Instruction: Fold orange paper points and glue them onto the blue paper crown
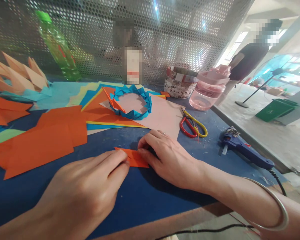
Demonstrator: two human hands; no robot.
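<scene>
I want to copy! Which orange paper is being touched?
The small orange piece between the left hand and right hand; the other orange sheets are bigger, untouched.

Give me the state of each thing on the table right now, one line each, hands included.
left hand: curled, fingertips on the paper's left end
right hand: fingers pressing down on the paper
orange paper piece: flat beneath both hands
blue paper ring: closed loop, lying on a pink sheet
scissors: closed, lying flat
hot glue gun: on its side, cord attached
pink plastic jar: upright
green plastic bottle: tilted

Orange paper partly hidden, seemingly folded
</scene>
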